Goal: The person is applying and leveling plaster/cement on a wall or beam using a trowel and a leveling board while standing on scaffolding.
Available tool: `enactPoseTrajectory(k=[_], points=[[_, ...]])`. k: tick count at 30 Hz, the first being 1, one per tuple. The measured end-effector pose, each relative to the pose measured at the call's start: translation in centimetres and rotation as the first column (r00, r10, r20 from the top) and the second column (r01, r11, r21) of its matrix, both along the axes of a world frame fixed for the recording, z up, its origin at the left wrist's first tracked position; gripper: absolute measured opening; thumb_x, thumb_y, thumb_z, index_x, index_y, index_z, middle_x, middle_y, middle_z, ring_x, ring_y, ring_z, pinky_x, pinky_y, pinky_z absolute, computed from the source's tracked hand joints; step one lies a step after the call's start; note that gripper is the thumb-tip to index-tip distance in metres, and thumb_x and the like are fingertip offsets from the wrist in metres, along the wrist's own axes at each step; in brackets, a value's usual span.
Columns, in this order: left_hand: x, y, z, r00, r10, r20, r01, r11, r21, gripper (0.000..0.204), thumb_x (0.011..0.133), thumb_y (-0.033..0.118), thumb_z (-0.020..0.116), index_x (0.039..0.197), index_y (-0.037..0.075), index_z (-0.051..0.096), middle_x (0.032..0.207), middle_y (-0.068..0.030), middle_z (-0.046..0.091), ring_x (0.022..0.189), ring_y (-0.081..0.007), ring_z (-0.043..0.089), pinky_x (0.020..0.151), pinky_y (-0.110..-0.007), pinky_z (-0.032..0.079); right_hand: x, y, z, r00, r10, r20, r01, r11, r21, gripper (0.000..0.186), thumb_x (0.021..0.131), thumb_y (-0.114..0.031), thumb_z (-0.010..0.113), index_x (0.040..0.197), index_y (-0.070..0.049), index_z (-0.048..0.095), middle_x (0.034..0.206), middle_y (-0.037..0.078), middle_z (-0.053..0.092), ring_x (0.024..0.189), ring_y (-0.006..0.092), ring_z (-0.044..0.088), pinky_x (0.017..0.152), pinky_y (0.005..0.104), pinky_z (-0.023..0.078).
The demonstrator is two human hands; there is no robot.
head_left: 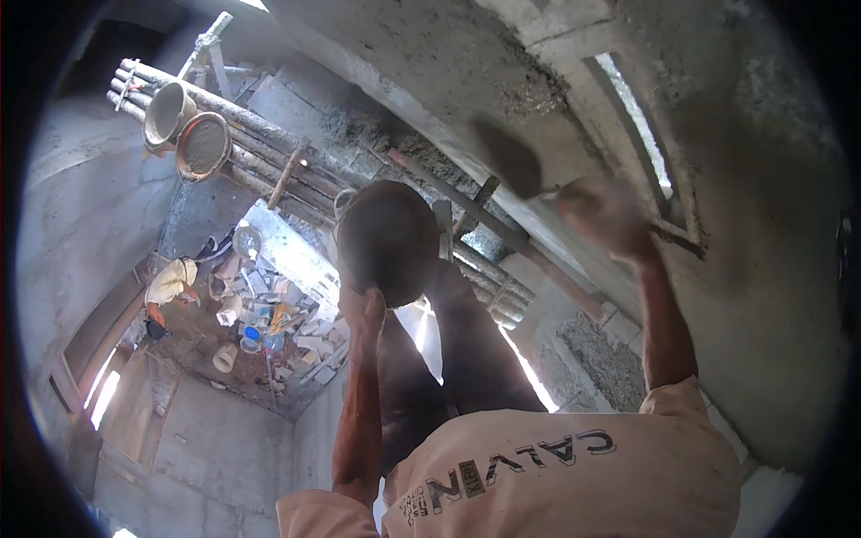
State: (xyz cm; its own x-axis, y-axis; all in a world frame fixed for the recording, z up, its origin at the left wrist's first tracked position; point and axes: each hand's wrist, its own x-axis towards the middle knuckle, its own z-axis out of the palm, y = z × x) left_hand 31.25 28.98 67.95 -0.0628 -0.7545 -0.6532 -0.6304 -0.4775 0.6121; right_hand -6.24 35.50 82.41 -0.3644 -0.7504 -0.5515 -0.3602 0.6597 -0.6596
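My left hand (363,311) is closed on the near rim of a dark, round bucket (387,238) held in front of my legs. What lies inside the bucket is too dark to make out. To the right, my right hand (603,213) is smeared by motion but wrapped round the handle of a trowel (508,160). The blurred, dark blade points left, close to the grey wall (430,54). Rough wet-looking mortar (529,90) covers part of that wall near a narrow slot opening (635,125).
Scaffold poles (260,139) run beneath me, carrying a grey bucket (169,114) and an orange-rimmed bucket of mortar (204,146) at the left. Far below, another person (172,282) bends beside rubble (309,345) and several containers. A long wooden bar (502,233) crosses along the wall.
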Motion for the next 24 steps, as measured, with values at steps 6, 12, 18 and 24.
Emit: enactPoseTrajectory(k=[6,12,18,24], points=[[-1.7,0.8,-0.4,0.973,-0.214,-0.082,0.221,0.970,0.097,0.060,0.078,0.008,0.056,0.136,0.000,0.050,0.107,-0.0265,0.067,0.098,-0.0379,0.067,0.087,-0.041,0.051,10.2,2.7,-12.8,0.605,0.428,-0.671,-0.495,0.863,0.104,0.022,0.085,-0.026,0.063,0.086,-0.004,0.067,0.084,0.018,0.069,0.077,0.0388,0.067,0.068,0.0462,0.055],[-2.8,0.0,0.1,0.984,-0.046,-0.171,0.055,0.997,0.046,0.061,0.077,0.008,0.056,0.137,0.003,0.051,0.100,-0.0263,0.069,0.095,-0.0418,0.068,0.085,-0.043,0.052,14.7,1.9,-16.6,0.879,0.334,-0.339,-0.264,0.935,0.237,0.028,0.086,-0.031,0.063,0.093,-0.004,0.067,0.095,0.020,0.068,0.087,0.0415,0.067,0.074,0.0511,0.054],[-0.8,-1.4,-2.1,0.839,0.084,-0.538,-0.130,0.990,-0.049,0.039,0.083,0.016,0.055,0.115,-0.005,0.060,0.103,-0.0087,0.067,0.092,-0.0155,0.061,0.082,-0.033,0.050,13.6,-2.8,-6.8,0.915,0.318,-0.249,-0.287,0.946,0.154,0.031,0.084,-0.030,0.069,0.098,-0.002,0.070,0.082,0.022,0.068,0.083,0.0405,0.068,0.074,0.0492,0.053],[2.1,-3.2,-1.5,0.916,0.162,-0.367,-0.204,0.976,-0.078,0.039,0.082,0.013,0.054,0.115,-0.006,0.061,0.098,-0.0100,0.069,0.089,-0.0166,0.062,0.081,-0.034,0.050,8.4,-11.4,-1.9,0.878,0.179,0.443,-0.278,0.946,0.168,0.019,0.087,-0.021,0.070,0.092,-0.002,0.072,0.066,0.007,0.065,0.060,0.0163,0.062,0.058,0.0326,0.051]])
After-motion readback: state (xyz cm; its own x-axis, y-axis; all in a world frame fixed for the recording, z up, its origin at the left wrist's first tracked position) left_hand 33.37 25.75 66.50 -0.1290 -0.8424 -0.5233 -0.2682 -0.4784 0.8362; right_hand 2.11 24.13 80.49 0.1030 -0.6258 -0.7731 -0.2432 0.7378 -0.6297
